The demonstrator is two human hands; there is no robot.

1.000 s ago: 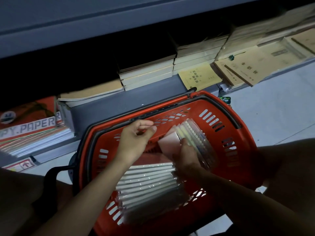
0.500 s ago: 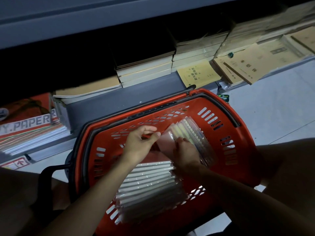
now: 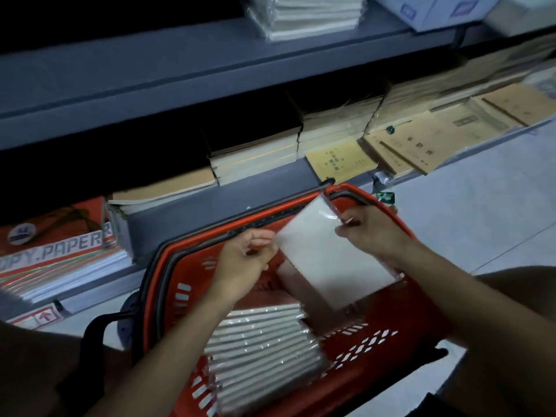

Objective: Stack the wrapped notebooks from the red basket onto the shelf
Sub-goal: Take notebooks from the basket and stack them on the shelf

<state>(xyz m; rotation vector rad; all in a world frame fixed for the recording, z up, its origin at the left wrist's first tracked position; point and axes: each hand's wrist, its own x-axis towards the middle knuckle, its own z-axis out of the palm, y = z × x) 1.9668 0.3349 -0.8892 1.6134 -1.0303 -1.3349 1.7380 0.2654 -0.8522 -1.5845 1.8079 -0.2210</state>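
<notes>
Both hands, left hand (image 3: 243, 260) and right hand (image 3: 373, 233), grip a wrapped notebook pack (image 3: 328, 260) over the red basket (image 3: 388, 350), with "PAPER" legible on the ream (image 3: 60, 251) far left.

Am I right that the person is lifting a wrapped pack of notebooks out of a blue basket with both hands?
Not quite: the head view shows a red basket, not blue. The rest holds: the left hand and right hand hold the wrapped pack above it.
</notes>
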